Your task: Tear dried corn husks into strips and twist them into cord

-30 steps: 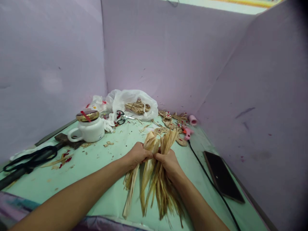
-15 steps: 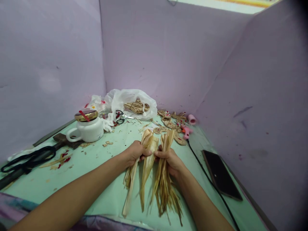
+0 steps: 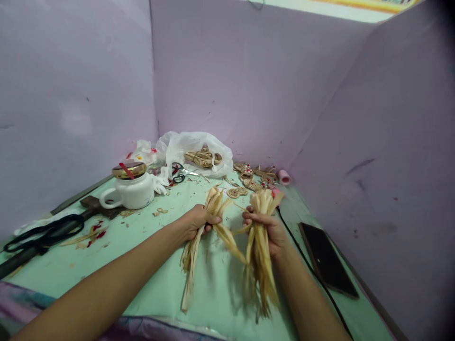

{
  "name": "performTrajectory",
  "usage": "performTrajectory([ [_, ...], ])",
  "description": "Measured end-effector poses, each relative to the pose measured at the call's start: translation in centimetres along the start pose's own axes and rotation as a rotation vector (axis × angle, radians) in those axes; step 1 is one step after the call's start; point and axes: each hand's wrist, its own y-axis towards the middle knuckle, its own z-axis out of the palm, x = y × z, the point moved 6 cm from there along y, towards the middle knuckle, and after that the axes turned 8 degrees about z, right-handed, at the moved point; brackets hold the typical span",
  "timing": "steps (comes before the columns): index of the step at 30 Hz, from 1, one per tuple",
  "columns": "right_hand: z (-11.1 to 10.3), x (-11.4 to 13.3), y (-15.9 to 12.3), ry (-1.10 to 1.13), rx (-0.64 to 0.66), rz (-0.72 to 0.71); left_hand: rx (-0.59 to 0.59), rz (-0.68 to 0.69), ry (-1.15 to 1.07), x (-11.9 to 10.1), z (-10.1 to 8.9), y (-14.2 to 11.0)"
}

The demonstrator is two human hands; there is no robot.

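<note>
My left hand (image 3: 199, 221) is closed around a few pale dried corn husks (image 3: 214, 201), whose long ends hang down over the table. One torn-looking strip slants from this hand toward the right. My right hand (image 3: 272, 229) grips a thicker bundle of dried corn husk strips (image 3: 261, 251), its frayed lower ends blurred by motion. A thin strip sticks out leftward from the right hand. The two hands are apart, both above the green tabletop (image 3: 213, 289).
At left stand a white lidded mug (image 3: 135, 192), a hammer (image 3: 95, 206) and large black-handled shears (image 3: 46, 234). Behind lie scissors (image 3: 179, 173), a plastic bag (image 3: 223, 158) of husks and braided pieces (image 3: 237, 192). A pink glue gun (image 3: 276, 192), partly hidden, and a phone (image 3: 327, 258) lie right.
My hands have moved apart, the right one going rightward with its bundle. The wide husk held between them now appears split, with a strip slanting from my left hand.
</note>
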Motion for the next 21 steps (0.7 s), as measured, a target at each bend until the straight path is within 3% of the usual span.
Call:
performTrajectory([
  [3, -0.5, 1.7, -1.5, 0.155, 0.087, 0.037, -0.032, -0.009, 0.009, -0.1, -0.5, 0.1],
  [7, -1.1, 5.2, -4.1, 0.341, 0.228, -0.142, -0.072, -0.014, 0.007, -0.4, -1.0, 0.3],
  [10, -1.3, 6.4, -5.0, 0.343, 0.268, -0.169, -0.089, -0.014, 0.007, -0.4, -1.1, 0.4],
  [13, -1.7, 5.4, -3.9, 0.226, 0.074, -0.161, -0.086, -0.008, -0.006, -0.3, -1.0, 0.4],
  [18, -1.4, -0.4, -0.3, -0.073, -0.347, 0.011, -0.050, 0.020, 0.019, 0.0, -0.2, 0.1],
  [21, -0.6, -2.9, 1.0, -0.149, -0.388, 0.025, -0.036, 0.035, 0.083, 0.0, 0.5, -0.4],
])
